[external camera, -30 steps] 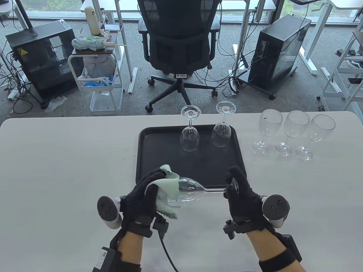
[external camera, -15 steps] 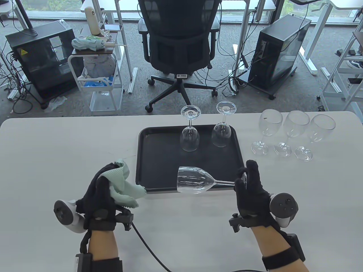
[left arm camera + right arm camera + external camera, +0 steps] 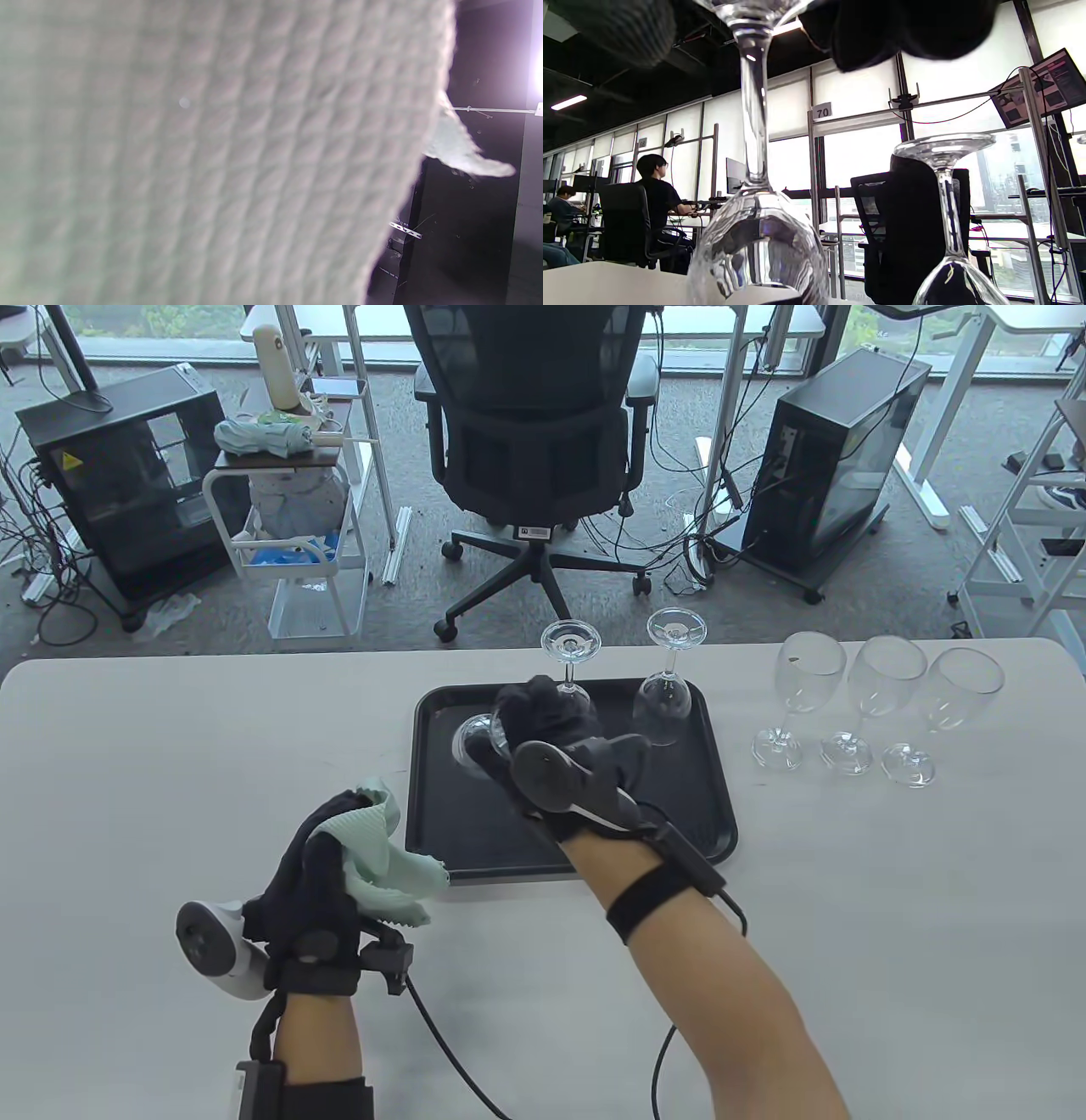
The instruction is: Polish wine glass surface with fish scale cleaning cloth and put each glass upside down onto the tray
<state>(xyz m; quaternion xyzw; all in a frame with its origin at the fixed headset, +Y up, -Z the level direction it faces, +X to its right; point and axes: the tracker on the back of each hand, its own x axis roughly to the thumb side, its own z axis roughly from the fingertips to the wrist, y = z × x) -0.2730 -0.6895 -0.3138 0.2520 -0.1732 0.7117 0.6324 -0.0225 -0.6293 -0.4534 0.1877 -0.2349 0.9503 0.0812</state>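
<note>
My right hand (image 3: 530, 712) reaches over the black tray (image 3: 696, 823) and grips a wine glass by its foot. The held glass (image 3: 475, 742) hangs bowl down over the tray's back left part. In the right wrist view its stem (image 3: 753, 110) runs down from my fingers (image 3: 882, 29) to the bowl (image 3: 759, 250); whether the rim touches the tray is hidden. Two glasses stand upside down on the tray, one (image 3: 570, 645) partly behind my hand, one (image 3: 666, 695) at the back right. My left hand (image 3: 322, 857) holds the pale green cloth (image 3: 386, 861) (image 3: 212, 152) left of the tray.
Three upright wine glasses (image 3: 806, 695) (image 3: 878, 700) (image 3: 950, 708) stand in a row on the white table (image 3: 170, 746), right of the tray. An office chair (image 3: 534, 432) stands beyond the far edge. A person (image 3: 655, 199) sits at a desk in the background.
My left hand took the cloth off the glass and moved left. My right hand turned the glass bowl down and carried it from the tray's front edge to its back left.
</note>
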